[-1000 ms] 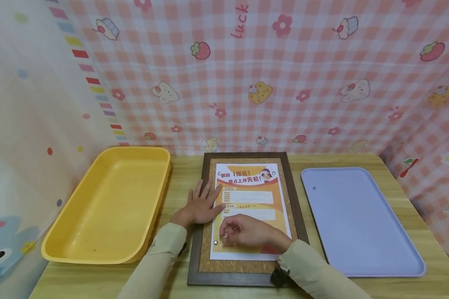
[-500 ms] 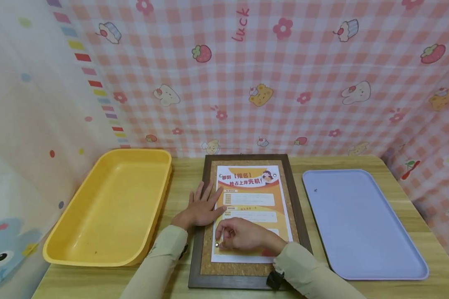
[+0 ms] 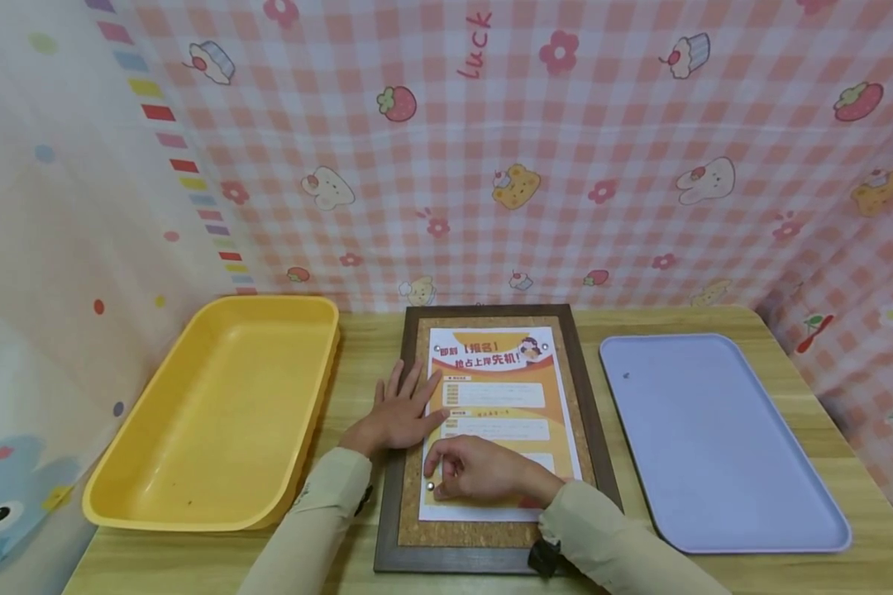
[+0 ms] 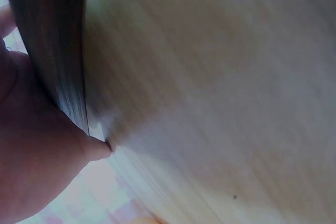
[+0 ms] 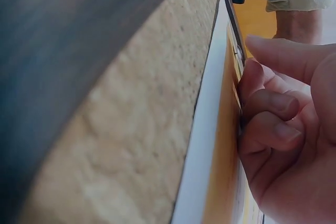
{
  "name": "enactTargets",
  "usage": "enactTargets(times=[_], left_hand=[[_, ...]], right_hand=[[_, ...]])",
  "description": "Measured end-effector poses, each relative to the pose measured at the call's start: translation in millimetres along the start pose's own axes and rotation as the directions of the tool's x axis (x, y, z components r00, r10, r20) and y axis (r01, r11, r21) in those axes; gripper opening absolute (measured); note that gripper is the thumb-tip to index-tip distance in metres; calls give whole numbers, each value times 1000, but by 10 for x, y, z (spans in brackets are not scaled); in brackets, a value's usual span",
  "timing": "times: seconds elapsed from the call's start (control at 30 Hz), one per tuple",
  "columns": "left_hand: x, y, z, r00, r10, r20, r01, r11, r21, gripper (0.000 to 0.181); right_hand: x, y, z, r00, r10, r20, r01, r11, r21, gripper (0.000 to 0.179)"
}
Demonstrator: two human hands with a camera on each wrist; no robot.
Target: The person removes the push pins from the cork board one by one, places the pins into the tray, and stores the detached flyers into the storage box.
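Note:
A printed poster sheet (image 3: 494,397) lies on a framed cork board (image 3: 484,535), with silver thumbtacks at its two upper corners. My left hand (image 3: 398,420) rests spread over the board's left frame, its fingertips on the sheet's left edge. In the left wrist view, part of that hand lies over the dark frame. At the sheet's lower left corner sits a silver thumbtack (image 3: 431,487). My right hand (image 3: 476,471) pinches at this tack with thumb and index finger, the other fingers curled. The right wrist view shows the right hand's fingertips (image 5: 254,69) right at the tack, low against the sheet.
To the left stands a deep yellow tray (image 3: 208,430). A flat lavender tray (image 3: 722,446) lies right of the board, with a small dark mark near its upper left. Beneath everything is a wooden table (image 3: 372,335), with patterned curtains (image 3: 446,165) behind and at the sides.
My right hand has shifted slightly left, bringing its thumb and index finger from beside the lower left thumbtack to it. The left hand stays on the board.

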State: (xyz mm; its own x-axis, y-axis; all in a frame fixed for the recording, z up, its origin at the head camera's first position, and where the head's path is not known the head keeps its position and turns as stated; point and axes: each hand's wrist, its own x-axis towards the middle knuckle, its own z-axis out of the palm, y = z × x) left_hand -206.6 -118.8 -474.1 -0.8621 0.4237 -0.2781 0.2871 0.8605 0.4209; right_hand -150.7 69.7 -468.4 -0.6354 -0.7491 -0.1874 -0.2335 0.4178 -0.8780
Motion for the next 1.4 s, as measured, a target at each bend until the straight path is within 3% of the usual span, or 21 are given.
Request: enactTargets(times=[0.57,0.97,1.4], left_hand=[[-9,-16,23,1000,8,-12,-9,1000,-15,71],[47,-81,97,1000,15,-8,-15,1000,-19,72],[119,-159,157,1000,-3,-12,3,1000,-16,73]], right_hand=[[72,-7,30,998,67,-1,-67,998,9,1],[85,-37,62,992,120,-46,-119,993,19,8],[93,-33,50,990,122,-65,-118,991,56,7]])
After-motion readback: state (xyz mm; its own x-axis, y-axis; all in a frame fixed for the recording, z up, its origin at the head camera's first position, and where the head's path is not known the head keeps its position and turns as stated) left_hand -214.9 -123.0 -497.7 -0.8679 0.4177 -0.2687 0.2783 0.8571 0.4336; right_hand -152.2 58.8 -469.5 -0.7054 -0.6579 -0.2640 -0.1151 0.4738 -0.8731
